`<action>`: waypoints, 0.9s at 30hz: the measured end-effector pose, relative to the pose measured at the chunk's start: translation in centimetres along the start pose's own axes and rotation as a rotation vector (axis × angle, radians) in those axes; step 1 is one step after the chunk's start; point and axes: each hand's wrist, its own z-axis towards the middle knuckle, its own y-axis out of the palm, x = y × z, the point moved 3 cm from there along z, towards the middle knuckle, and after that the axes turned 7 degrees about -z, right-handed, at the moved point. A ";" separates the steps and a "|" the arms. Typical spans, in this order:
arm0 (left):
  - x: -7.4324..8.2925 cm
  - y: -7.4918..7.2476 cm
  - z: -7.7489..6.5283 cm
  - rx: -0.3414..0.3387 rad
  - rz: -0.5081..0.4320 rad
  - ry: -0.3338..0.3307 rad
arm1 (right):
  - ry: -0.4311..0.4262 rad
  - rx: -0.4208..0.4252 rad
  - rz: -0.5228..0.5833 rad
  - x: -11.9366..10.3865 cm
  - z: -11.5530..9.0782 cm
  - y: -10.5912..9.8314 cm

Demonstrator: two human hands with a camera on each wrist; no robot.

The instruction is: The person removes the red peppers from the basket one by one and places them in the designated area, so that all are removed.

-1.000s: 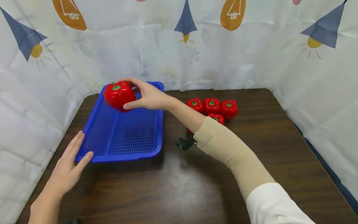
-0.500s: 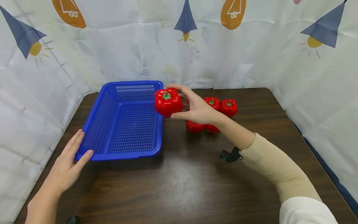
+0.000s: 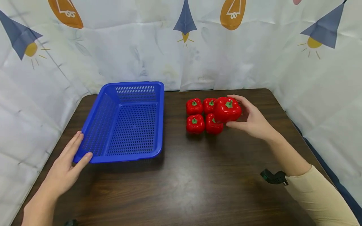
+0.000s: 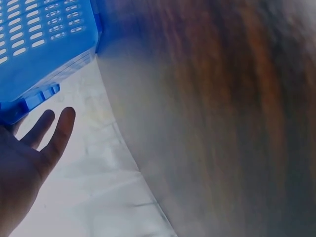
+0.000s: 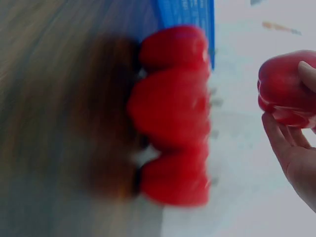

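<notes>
In the head view my right hand (image 3: 253, 121) holds a red bell pepper (image 3: 226, 110) with a green stem, its thumb and fingers curled around it. The held pepper overlaps the right side of a tight group of several red bell peppers (image 3: 195, 125) on the table and partly hides them. In the right wrist view the same held pepper (image 5: 284, 89) sits beside the blurred group. My left hand (image 3: 63, 168) rests at the near left corner of a blue perforated basket (image 3: 162, 125), fingers straight along its side, thumb on the front rim. Nothing lies in the basket.
A dark wooden table (image 3: 175, 194) carries everything. A white patterned curtain (image 3: 152, 53) stands behind it and at both sides. A black wrist device (image 3: 273, 176) sits at the right wrist, and another (image 3: 70, 223) shows at the bottom edge.
My right hand has carried the bell pepper from over the basket rightward, past its right rim, to the right side of the pepper group. The left hand and the basket have stayed in place.
</notes>
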 end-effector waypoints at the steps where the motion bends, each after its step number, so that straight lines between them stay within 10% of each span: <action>1: 0.0 0.0 0.0 -0.002 0.000 0.001 | 0.021 0.015 -0.011 0.5 -0.6 -0.5; 11: 0.7 0.6 0.1 -0.013 -0.013 -0.017 | 0.274 0.024 -0.037 6.1 -4.9 -2.8; 27: 2.3 2.0 0.8 -0.033 -0.023 -0.009 | 0.296 -0.019 -0.088 9.9 -4.7 -0.7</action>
